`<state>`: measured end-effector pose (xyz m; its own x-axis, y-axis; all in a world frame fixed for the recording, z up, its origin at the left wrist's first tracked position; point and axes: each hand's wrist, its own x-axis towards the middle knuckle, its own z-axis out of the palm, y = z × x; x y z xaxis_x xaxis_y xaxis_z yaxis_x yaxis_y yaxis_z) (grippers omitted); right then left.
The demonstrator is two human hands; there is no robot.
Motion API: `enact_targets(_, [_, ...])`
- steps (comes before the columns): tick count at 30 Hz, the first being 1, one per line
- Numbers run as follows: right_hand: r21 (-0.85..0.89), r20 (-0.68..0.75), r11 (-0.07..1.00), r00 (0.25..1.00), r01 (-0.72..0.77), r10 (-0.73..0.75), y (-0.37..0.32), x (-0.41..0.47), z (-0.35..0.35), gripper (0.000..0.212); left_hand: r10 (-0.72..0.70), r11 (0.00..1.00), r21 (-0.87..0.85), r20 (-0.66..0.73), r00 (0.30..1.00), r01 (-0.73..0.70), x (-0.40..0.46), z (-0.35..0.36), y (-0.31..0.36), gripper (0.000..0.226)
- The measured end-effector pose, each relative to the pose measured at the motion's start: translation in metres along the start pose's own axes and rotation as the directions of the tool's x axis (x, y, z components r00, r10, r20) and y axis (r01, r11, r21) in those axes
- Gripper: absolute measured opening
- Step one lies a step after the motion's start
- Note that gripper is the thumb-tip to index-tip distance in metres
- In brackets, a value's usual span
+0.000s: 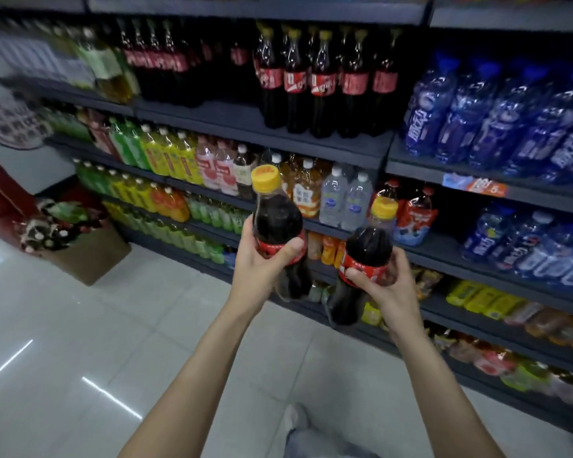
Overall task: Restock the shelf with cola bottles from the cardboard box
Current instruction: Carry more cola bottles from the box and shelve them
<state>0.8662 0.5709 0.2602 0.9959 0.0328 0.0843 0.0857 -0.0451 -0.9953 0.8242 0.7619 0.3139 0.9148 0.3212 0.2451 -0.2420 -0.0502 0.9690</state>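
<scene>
My left hand grips a cola bottle with a yellow cap and red label, held upright in front of the shelves. My right hand grips a second cola bottle of the same kind, a little lower and to the right. Up on the second shelf a group of yellow-capped cola bottles stands at its right end, with bare shelf board to their left. A cardboard box sits on the floor at the left, with dark bottles showing in its open top.
Red-capped cola bottles fill the shelf's back left. Blue water bottles occupy the right bay. Green, yellow and orange drinks line the lower shelves. White tiled floor lies below; my shoe shows at the bottom.
</scene>
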Motion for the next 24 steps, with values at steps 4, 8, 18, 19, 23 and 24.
enact_targets(4, [-0.084,-0.096,0.985,0.982,0.152,-0.160,-0.031,0.097,0.026,0.063,0.085,0.996,0.011,-0.027,0.996,-0.085,0.112,0.003,-0.005,0.060])
enact_targets(8, [-0.171,-0.246,0.950,0.922,0.261,-0.298,-0.055,0.178,0.041,0.061,0.199,0.980,0.009,0.046,0.979,-0.200,0.209,0.022,-0.010,0.062])
enact_targets(18, [-0.448,-0.507,0.874,0.752,0.187,-0.421,-0.062,0.323,0.048,0.069,0.271,0.959,-0.165,0.283,0.920,-0.232,0.367,0.110,-0.051,0.066])
enact_targets(19, [-0.456,-0.522,0.873,0.741,0.176,-0.422,-0.061,0.333,0.047,0.070,0.267,0.959,-0.180,0.301,0.916,-0.220,0.375,0.118,-0.056,0.067])
enact_targets(23, [-0.480,-0.565,0.870,0.720,0.111,-0.403,-0.056,0.364,0.038,0.070,0.255,0.964,-0.165,0.337,0.906,-0.210,0.393,0.145,-0.074,0.069])
enact_targets(24, [-0.477,-0.566,0.873,0.723,0.105,-0.396,-0.056,0.369,0.037,0.068,0.249,0.965,-0.158,0.328,0.911,-0.207,0.394,0.151,-0.079,0.070])
